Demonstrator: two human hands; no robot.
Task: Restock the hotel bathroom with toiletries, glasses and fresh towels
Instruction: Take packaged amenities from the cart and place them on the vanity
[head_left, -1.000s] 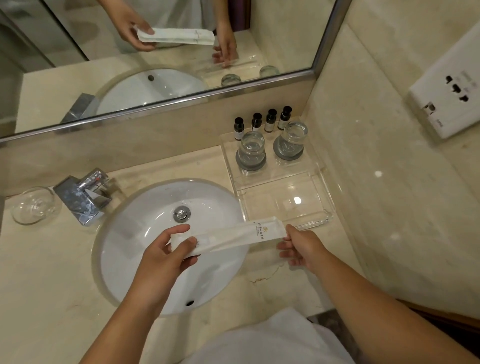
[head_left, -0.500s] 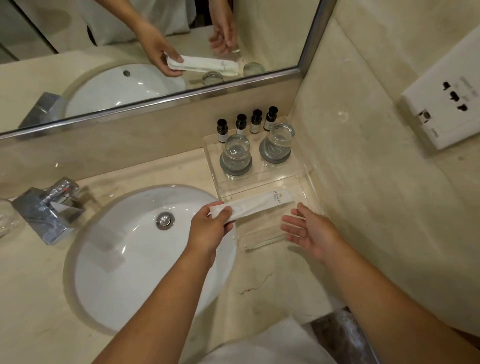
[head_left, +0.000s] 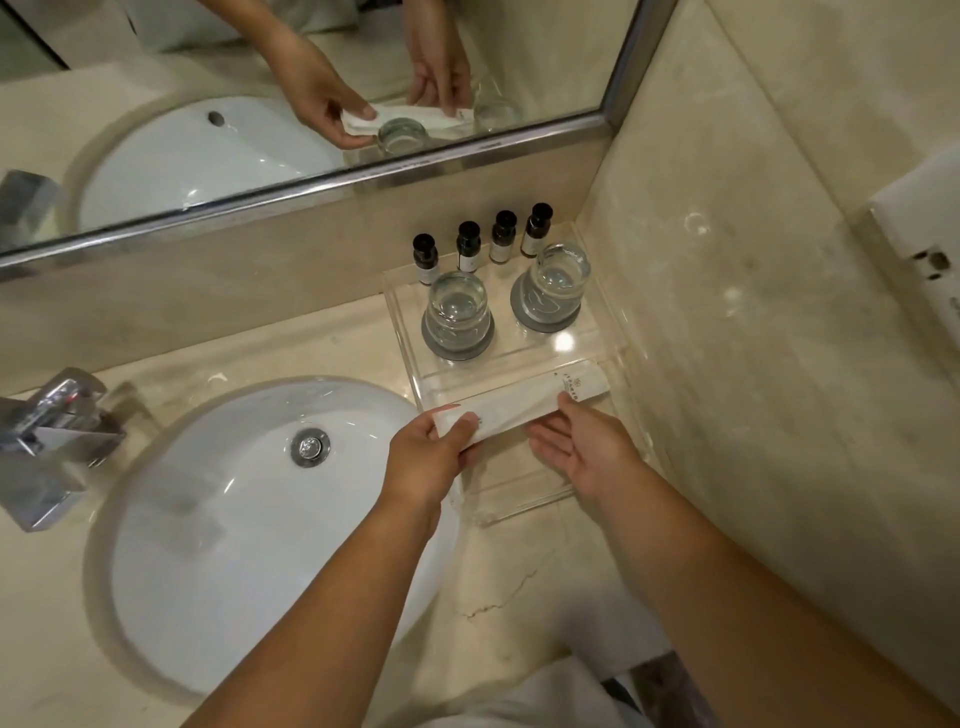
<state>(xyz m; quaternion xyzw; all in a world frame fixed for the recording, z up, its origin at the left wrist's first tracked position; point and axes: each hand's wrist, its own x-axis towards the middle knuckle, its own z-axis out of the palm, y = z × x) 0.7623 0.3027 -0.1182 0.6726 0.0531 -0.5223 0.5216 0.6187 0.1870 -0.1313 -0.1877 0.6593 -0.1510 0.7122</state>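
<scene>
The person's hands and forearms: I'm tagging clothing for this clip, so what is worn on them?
Nothing that shows. The left hand and right hand are ungloved, with no rings visible. The left forearm and right forearm are bare down to the frame's bottom edge: no sleeves, watch or bracelets.

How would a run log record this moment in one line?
state: white packet over front of clear tray | left hand: grips packet end | right hand: open, fingertips at packet
</scene>
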